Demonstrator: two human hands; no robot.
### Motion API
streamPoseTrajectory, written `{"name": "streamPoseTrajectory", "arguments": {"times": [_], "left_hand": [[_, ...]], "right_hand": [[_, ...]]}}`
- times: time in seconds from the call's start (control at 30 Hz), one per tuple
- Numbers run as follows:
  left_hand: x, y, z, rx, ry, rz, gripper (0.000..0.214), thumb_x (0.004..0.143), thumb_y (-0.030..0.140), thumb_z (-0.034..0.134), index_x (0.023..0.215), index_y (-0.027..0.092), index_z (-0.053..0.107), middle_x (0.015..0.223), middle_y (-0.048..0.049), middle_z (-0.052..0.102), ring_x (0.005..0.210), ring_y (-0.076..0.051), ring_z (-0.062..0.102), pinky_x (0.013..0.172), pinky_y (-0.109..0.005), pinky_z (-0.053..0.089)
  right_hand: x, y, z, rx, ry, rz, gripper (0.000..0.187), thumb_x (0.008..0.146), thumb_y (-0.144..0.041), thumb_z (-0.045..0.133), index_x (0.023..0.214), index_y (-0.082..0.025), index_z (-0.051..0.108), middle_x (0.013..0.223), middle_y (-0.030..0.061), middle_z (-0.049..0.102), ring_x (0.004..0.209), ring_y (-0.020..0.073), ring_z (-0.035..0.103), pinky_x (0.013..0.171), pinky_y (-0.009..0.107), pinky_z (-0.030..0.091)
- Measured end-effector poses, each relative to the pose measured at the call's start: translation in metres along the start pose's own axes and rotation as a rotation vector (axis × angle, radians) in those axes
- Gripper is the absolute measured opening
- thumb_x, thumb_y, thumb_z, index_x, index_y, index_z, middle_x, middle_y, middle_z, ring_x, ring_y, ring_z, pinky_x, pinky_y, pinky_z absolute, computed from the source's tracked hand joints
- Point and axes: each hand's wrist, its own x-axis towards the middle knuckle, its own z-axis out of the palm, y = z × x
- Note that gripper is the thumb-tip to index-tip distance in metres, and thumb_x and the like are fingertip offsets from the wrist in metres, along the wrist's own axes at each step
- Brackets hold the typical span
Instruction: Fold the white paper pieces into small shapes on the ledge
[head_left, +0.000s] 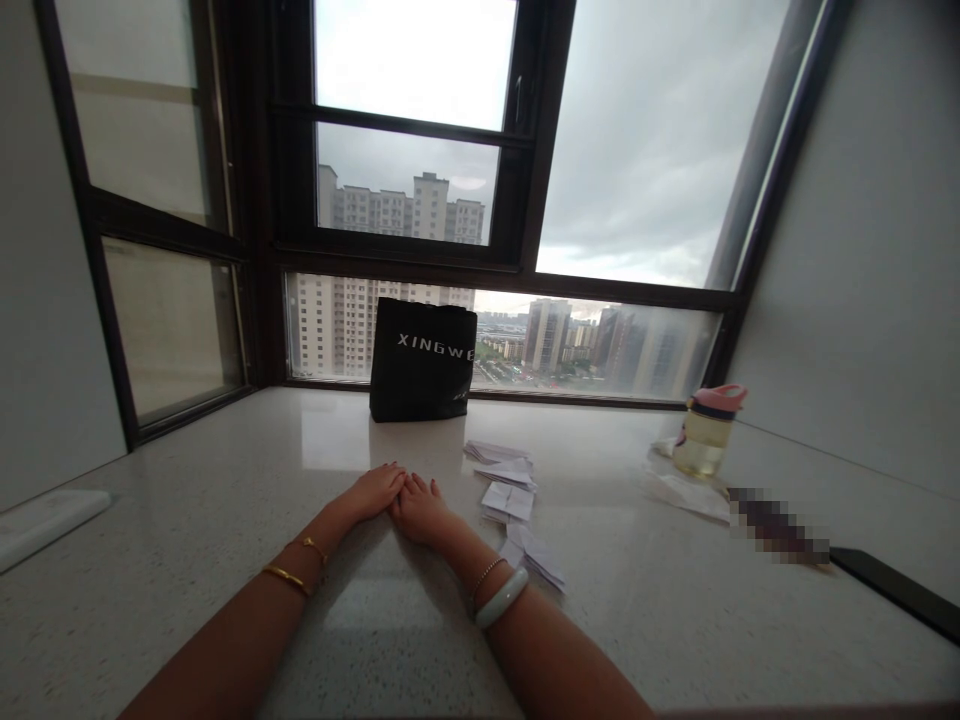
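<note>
Both my hands lie flat on the pale speckled countertop, fingers stretched forward and touching each other at the sides. My left hand holds nothing; gold bangles circle that wrist. My right hand also holds nothing; a pale jade bangle and a bead bracelet sit on that wrist. Just right of my right hand lies a scatter of small folded white paper pieces, apart from my fingers.
A black bag with white letters stands upright by the window ledge. A bottle with a pink cap and yellowish liquid rests on clear plastic at the right. A dark flat object lies near the right edge. A white device sits far left.
</note>
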Motion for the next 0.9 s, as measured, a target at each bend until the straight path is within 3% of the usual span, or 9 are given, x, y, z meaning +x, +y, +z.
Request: {"name": "streamPoseTrajectory", "arguments": {"times": [0.6,0.9], "left_hand": [[0.0016,-0.0023,0.0020,0.027,0.006,0.007,0.040,0.088,0.024,0.024,0.113,0.013,0.052,0.125,-0.0097,0.051,0.119,-0.018,0.040,0.101,-0.031,0.029],[0.0019,-0.0028,0.0028,0.009,0.004,0.004,0.041,0.088,0.026,0.024,0.112,0.010,0.052,0.124,-0.0127,0.050,0.118,-0.020,0.041,0.101,-0.032,0.028]], "right_hand": [[-0.0012,-0.0015,-0.0023,0.006,-0.014,0.003,0.056,0.090,-0.035,0.023,0.135,-0.003,0.021,0.139,0.0199,0.025,0.128,0.0301,0.019,0.100,0.057,0.017],[-0.0005,-0.0011,-0.0019,0.005,-0.018,0.009,0.056,0.089,-0.036,0.022,0.135,-0.003,0.021,0.140,0.0192,0.025,0.128,0.0298,0.020,0.100,0.056,0.017]]}}
